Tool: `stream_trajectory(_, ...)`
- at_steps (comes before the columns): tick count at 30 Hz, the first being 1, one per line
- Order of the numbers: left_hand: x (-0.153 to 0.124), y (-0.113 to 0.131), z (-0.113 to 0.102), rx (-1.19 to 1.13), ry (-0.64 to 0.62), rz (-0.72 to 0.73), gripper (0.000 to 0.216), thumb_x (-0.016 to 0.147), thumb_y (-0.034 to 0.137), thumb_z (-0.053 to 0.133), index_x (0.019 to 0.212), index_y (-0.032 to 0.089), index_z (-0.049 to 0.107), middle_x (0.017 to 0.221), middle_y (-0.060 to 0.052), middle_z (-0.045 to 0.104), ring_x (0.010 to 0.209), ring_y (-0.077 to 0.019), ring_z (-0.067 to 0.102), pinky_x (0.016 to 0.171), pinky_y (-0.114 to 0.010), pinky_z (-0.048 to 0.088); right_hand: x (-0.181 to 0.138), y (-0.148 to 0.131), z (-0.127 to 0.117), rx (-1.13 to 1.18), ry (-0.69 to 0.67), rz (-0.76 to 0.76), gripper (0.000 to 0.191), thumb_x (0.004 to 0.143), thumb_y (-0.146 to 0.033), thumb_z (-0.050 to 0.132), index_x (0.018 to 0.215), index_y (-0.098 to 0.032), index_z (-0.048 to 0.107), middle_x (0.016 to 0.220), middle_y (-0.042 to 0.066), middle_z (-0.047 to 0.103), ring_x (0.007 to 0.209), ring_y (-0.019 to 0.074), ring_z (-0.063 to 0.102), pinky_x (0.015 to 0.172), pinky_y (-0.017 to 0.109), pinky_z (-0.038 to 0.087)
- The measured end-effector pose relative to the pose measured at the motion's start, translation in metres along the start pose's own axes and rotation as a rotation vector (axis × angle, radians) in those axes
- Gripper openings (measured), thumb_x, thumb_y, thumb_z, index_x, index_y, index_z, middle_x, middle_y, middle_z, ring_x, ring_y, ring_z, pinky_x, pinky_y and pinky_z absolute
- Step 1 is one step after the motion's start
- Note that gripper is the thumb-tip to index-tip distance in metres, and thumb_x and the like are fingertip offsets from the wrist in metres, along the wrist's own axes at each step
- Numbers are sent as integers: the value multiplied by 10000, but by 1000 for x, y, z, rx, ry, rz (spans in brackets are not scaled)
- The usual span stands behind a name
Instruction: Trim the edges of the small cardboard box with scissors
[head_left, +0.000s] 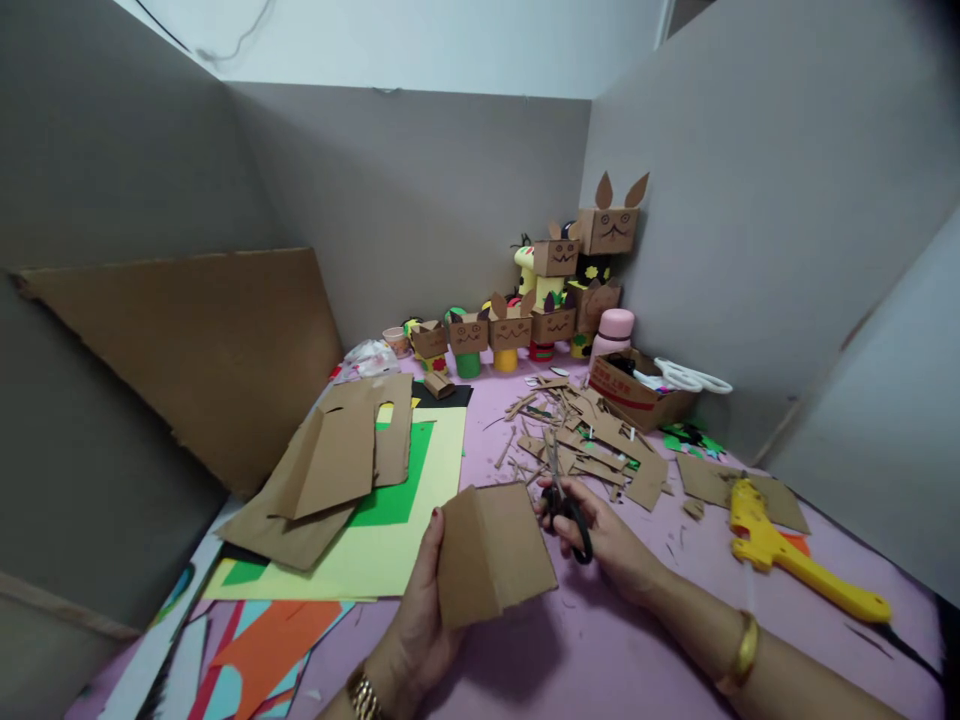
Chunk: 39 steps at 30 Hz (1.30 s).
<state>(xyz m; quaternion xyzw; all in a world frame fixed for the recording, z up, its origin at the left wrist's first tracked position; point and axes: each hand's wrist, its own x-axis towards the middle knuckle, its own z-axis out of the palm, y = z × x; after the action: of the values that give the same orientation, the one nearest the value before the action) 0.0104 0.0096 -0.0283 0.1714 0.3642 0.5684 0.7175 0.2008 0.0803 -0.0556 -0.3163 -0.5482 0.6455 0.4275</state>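
A folded piece of brown cardboard (517, 548), creased down its middle, is held in my left hand (429, 610), thumb on the near face and the other fingers hidden behind. My right hand (600, 530) grips a pair of black-handled scissors (576, 524) whose blades point up and away from me. The scissors are just right of the cardboard, apart from it. Behind them lies a heap of cardboard scraps (592, 440) in strips and offcuts.
Cardboard sheets (341, 460) lie over yellow and green paper at left, with orange paper (277, 650) nearer. A yellow glue gun (795, 560) lies at right beside a box (637, 395) holding white scissors. Cardboard cat-faced figures (510, 330) stand along the back, near a pink bottle (615, 326).
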Motion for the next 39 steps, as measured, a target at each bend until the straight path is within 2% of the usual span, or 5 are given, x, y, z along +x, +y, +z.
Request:
stream_trajectory(9,3,5,-14,-181,-218,-237,567,880,566,453,1055,93,712,1021,-154,771,872,-242,728,808,-390,548,-3,-1,9,-60,-22,25,577,674,-529,764,1096,-203,544,909,47,602,768,161,538,580,254,403)
stream_trajectory(15,3,3,-20,-211,-338,-271,394,736,261,693,1075,60,694,930,-106,779,761,-182,717,767,-339,553,-8,4,7,-102,-28,24,537,717,-490,748,1127,-209,545,911,47,616,760,162,547,606,276,412)
stream_trajectory(25,1,7,-17,-188,-278,-263,433,689,286,774,1055,67,700,928,-101,782,777,-181,721,768,-319,562,-14,11,6,-100,-20,62,536,715,-512,749,1122,-211,572,880,49,624,764,185,569,647,303,436)
stream_trajectory(30,4,7,-16,-145,-150,-118,512,645,561,765,928,135,733,863,-78,796,772,-205,734,738,-337,582,-13,8,3,-72,67,107,579,721,-567,723,1127,-189,559,688,-5,572,621,153,536,588,286,416)
stream_trajectory(39,-3,11,-12,498,-41,488,705,532,357,888,1157,249,579,1113,-65,694,984,-245,664,807,-296,546,-9,-7,-10,-113,127,28,555,618,-452,818,1083,-224,619,836,36,622,697,175,559,578,286,439)
